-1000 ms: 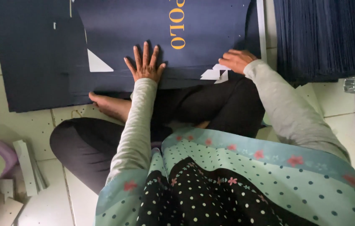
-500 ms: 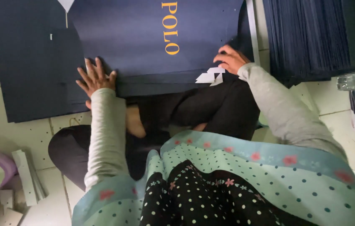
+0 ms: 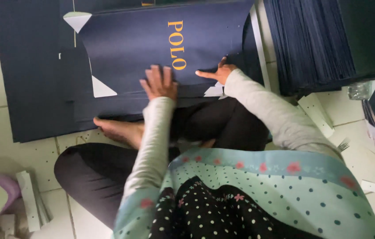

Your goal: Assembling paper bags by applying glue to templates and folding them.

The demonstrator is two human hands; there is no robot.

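Navy card sheet (image 3: 152, 48) long axis left-right, left hand (image 3: 158, 84) flat, right hand (image 3: 217, 73) spread on it.

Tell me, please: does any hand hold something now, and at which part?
Neither hand grips anything. The left hand lies flat on the dark blue sheet near its lower edge; the right hand presses there too.

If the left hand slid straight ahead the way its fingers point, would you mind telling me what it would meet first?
The left hand lies flat on the dark navy printed cardboard sheet, fingers pointing up the sheet. Straight ahead it would probably cross the orange lettering first, though the blur makes its exact heading uncertain.
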